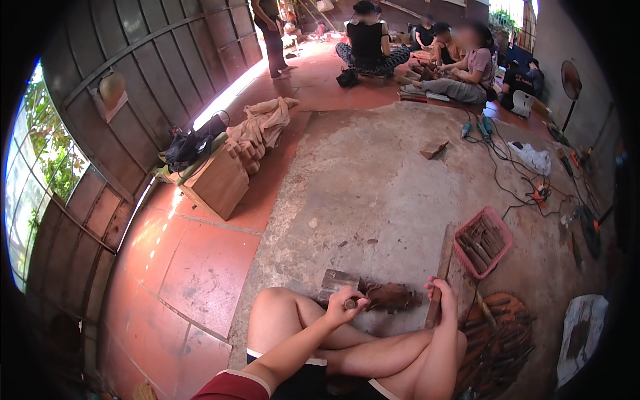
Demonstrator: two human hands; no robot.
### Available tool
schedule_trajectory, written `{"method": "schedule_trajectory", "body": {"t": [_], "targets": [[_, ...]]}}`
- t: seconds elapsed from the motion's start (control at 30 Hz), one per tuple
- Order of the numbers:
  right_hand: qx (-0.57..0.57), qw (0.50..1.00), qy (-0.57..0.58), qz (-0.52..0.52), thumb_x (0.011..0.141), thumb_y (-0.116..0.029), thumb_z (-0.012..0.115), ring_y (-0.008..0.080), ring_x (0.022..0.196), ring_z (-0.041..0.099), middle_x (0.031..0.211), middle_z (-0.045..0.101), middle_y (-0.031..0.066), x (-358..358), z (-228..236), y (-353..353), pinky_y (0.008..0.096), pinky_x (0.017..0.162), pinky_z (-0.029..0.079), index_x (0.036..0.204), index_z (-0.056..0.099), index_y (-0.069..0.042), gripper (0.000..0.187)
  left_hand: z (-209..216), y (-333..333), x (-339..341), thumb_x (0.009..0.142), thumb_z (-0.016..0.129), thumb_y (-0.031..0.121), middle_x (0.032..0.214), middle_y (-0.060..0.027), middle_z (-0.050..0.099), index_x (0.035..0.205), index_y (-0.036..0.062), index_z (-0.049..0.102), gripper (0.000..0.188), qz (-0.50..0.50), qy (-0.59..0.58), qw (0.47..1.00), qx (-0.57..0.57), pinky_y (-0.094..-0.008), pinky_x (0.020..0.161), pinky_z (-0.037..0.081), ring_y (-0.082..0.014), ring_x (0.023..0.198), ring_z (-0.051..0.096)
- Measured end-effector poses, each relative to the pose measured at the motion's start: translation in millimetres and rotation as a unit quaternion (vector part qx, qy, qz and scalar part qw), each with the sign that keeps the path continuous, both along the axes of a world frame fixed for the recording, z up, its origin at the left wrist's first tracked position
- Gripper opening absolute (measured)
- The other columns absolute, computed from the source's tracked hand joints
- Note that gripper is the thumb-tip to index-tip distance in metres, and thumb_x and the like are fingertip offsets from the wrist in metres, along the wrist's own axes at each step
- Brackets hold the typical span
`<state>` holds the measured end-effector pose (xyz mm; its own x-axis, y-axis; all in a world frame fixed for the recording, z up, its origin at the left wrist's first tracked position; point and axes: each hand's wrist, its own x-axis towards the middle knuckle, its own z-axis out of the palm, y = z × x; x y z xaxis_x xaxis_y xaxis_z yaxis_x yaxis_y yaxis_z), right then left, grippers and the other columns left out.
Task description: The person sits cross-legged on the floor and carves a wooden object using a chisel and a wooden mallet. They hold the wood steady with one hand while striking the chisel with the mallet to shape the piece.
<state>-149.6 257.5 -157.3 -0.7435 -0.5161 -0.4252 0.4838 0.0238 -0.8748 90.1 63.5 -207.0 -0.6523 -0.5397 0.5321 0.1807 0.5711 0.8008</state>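
In the lower centre of the frame, the carved wood [395, 296] lies between the 2 hands, long axis running left to right. The left hand [348, 305], nearer, grips a handle; the right hand [447, 301] holds a wooden bar [435, 309].

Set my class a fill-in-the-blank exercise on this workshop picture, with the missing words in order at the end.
1. A wooden bar is in the person's ____ hand.
2. The fingers of the left hand are ____ (open or closed) around a handle.
3. The basket of brown pieces is coloured ____.
4. In the picture, the wooden box stands to the basket's ____.

Missing words: right; closed; pink; left.
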Motion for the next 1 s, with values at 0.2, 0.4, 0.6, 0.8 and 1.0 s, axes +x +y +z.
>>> {"method": "schedule_trajectory", "body": {"t": [0.2,0.4,0.6,0.8,1.0], "targets": [[-0.04,0.998,-0.005,-0.038,0.085,-0.012,0.062,0.0162,0.079,0.066,0.1,0.066,0.0098,18.3,18.1,3.2,0.026,0.059,0.05,0.106,0.058,0.003,0.026,5.6,8.2,0.9,0.082,0.074,0.01,0.075,-0.0089,0.06,0.075,0.0051,0.055,0.021,0.005,0.041,0.993,0.114,-0.0327,0.061,0.045,-0.0216,0.066,0.058],[-0.025,0.998,-0.053,-0.012,0.086,-0.014,0.061,0.0172,0.078,0.065,0.095,0.066,0.0103,30.2,30.5,5.1,0.028,0.062,0.05,0.102,0.06,0.002,0.023,3.0,11.5,4.7,0.08,0.075,0.005,0.071,-0.0087,0.058,0.069,0.0054,0.05,0.027,-0.015,0.048,0.994,0.094,-0.0312,0.06,0.045,-0.0194,0.064,0.056],[0.006,0.998,-0.007,0.057,0.085,-0.014,0.06,0.0178,0.073,0.064,0.092,0.065,0.011,87.1,36.4,36.0,0.0281,0.06,0.05,0.102,0.06,0.002,0.023,-2.5,4.1,7.7,0.084,0.071,0.002,0.062,-0.0083,0.058,0.063,0.0031,0.05,0.029,-0.017,0.051,0.991,0.122,-0.0289,0.054,0.044,-0.0162,0.056,0.056],[-0.072,0.98,-0.185,-0.027,0.087,-0.02,0.062,0.0132,0.07,0.06,0.089,0.063,0.0077,87.7,-8.8,48.7,0.0255,0.059,0.051,0.102,0.059,0.0,0.025,-1.2,1.9,2.6,0.086,0.067,0.002,0.06,-0.0086,0.059,0.062,0.0005,0.054,0.027,-0.007,0.024,0.987,0.162,-0.0293,0.052,0.043,-0.016,0.053,0.055],[-0.186,0.95,-0.244,-0.049,0.09,-0.025,0.061,0.0124,0.063,0.058,0.084,0.06,0.0021,59.8,-13.6,19.6,0.025,0.056,0.051,0.093,0.056,-0.006,0.02,-6.1,-2.0,7.8,0.084,0.066,0.001,0.059,-0.009,0.057,0.061,0.0006,0.053,0.027,-0.024,0.02,0.99,0.138,-0.0304,0.051,0.042,-0.0167,0.052,0.053]]}}
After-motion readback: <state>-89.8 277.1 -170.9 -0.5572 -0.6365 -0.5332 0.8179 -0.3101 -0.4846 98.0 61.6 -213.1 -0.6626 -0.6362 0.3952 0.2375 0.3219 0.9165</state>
